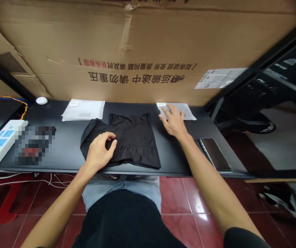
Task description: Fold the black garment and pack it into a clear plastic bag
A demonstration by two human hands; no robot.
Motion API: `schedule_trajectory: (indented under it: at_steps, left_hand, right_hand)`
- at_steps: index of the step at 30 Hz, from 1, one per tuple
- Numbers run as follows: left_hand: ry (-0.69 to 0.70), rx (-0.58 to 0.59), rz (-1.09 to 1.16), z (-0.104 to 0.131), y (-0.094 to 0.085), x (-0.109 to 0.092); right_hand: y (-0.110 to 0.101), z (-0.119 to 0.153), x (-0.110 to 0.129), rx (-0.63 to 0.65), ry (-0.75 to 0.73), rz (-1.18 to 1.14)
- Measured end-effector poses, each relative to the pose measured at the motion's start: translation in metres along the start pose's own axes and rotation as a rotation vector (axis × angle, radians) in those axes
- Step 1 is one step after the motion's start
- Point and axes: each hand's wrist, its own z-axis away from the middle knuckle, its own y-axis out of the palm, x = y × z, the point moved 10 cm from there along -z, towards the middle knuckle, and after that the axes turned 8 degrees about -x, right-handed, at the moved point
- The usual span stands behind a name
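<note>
A black fabric garment point(134, 137), which looks like a pair of shorts, lies spread with a few creases at the middle of the dark table. Resting on its left part is my left hand point(101, 150), fingers loosely bent and the thumb apart from them, with no cloth visibly pinched. My right hand point(174, 120) reaches to the back right, its fingers spread over a frosted plastic bag point(187, 112) with a white label. The fingertips overlap the bag; whether they press on it I cannot tell. Another frosted bag or stack of bags point(84, 110) lies at the back left.
A large cardboard sheet point(142, 41) stands behind the table point(67, 141). A phone point(215, 154) lies at the right front. On the left are a power strip point(3, 144), a white rounded object point(41, 100) and a pixelated patch. Black frame posts flank both sides.
</note>
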Motion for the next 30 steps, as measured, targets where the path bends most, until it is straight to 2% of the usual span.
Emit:
schedule_trajectory:
  at_steps: [2,5,8,11,16,21,25,30]
  left_hand:
    - [0.040,-0.027,-0.073,-0.026,-0.004,-0.002]
    - [0.068,-0.050,-0.188,-0.078,-0.002,0.003]
    - [0.076,0.021,-0.326,-0.119,0.014,0.016]
    - [0.078,0.084,-0.385,-0.136,0.028,0.028]
    - [0.099,0.031,-0.312,-0.138,0.025,0.033]
    - [0.126,-0.008,-0.146,-0.129,0.009,0.029]
    - [0.224,0.058,0.098,-0.099,-0.002,0.018]
    - [0.399,0.224,0.049,-0.056,-0.008,0.010]
  right_hand:
    - [-0.001,-0.003,0.028,-0.020,-0.051,-0.155]
    - [0.009,-0.016,0.054,0.016,-0.018,-0.343]
    - [0.019,-0.028,0.063,0.041,0.036,-0.358]
    - [0.022,-0.031,0.066,0.050,0.033,-0.343]
    - [0.016,-0.026,0.065,0.035,0.023,-0.387]
    - [-0.009,-0.011,0.061,-0.077,0.010,-0.561]
    - [-0.025,0.024,0.064,-0.036,-0.076,-0.820]
    - [-0.038,0.067,0.075,0.038,-0.217,-0.750]
